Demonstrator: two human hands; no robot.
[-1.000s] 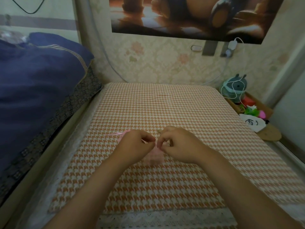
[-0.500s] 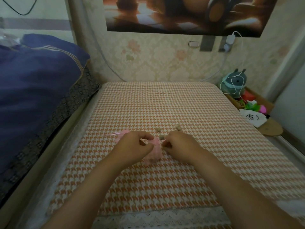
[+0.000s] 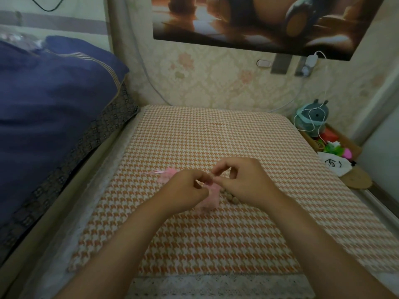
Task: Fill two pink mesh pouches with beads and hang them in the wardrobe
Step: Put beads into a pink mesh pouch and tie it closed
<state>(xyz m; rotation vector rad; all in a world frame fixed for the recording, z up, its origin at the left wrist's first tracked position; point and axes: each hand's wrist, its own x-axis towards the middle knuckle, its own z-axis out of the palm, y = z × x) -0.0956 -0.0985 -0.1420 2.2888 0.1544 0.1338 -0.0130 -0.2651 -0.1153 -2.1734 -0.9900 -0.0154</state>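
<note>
One houndstooth-covered bench (image 3: 216, 244) under both my hands. Left hand (image 3: 185, 190) grips a pink mesh pouch (image 3: 210, 199) low over the cloth. Right hand (image 3: 244, 184) has curled fingers, tips pinched at the pouch mouth; cannot tell on what. Second pouch (image 3: 166, 175) lies behind my left hand. Brown beads (image 3: 232, 196) sit just beside the held pouch.

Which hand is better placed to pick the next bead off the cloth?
Right hand. Its fingers seem to pinch a bead at the pouch mouth, and the loose beads lie on the cloth just under it. The left hand grips the pouch, so likely best left holding.
</note>
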